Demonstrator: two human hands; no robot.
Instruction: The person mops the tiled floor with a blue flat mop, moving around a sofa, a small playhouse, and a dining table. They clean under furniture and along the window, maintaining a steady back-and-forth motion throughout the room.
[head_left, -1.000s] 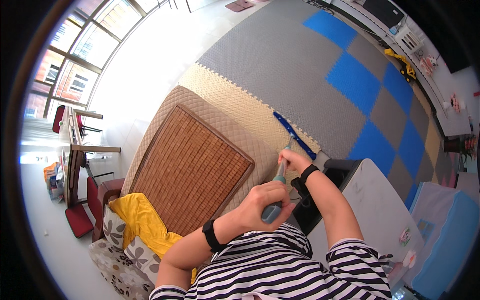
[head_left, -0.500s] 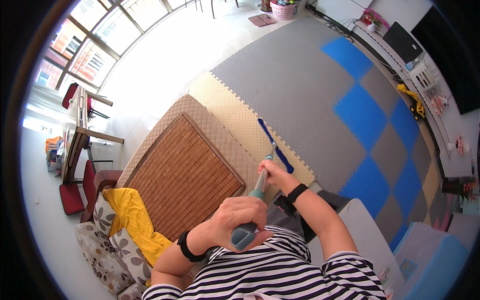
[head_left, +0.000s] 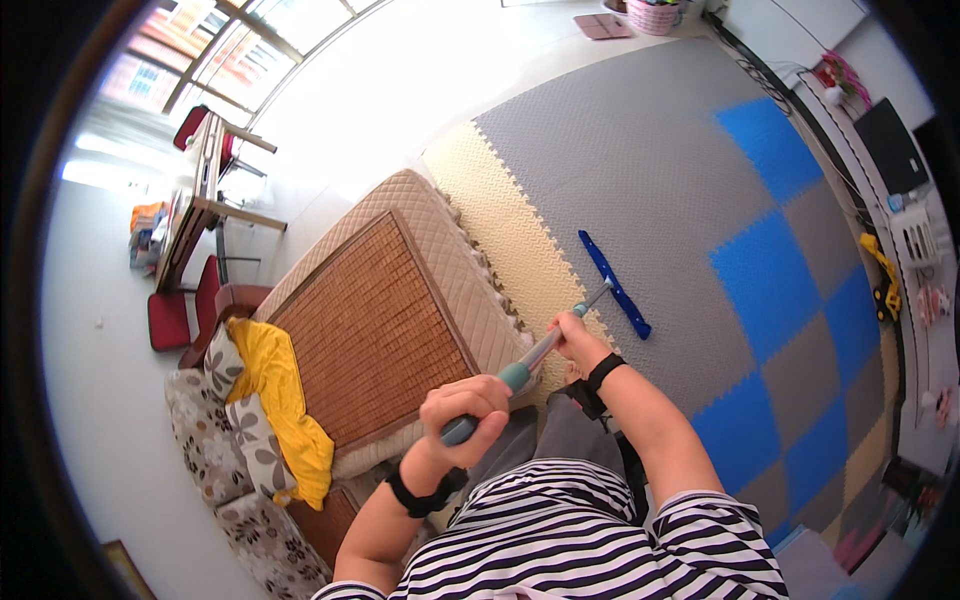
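My left hand point(head_left: 468, 412) is wrapped round the grey top end of a mop handle, close in front of my body. Farther down the pole my right hand point(head_left: 577, 340) is also closed around it. The flat mop point(head_left: 624, 298) has a long, narrow blue head, which lies on the grey foam floor mat point(head_left: 600, 150), just right of its cream border point(head_left: 515, 220). The pole slants away from me to the right and joins the head near its middle. Black bands circle both my wrists.
Left of the mat lies a mattress point(head_left: 310, 262) topped with a brown woven mat point(head_left: 370, 330). A yellow cloth point(head_left: 275, 375) drapes beside a floral sofa point(head_left: 205, 435). A table point(head_left: 205, 190) with red chairs stands farther left. Along the right runs a low white cabinet, with a yellow toy digger point(head_left: 884, 280) beside it.
The blue mop head has moved right, from the cream border onto the grey mat. Both hands keep hold of the pole, the left now farther left. My view has shifted.
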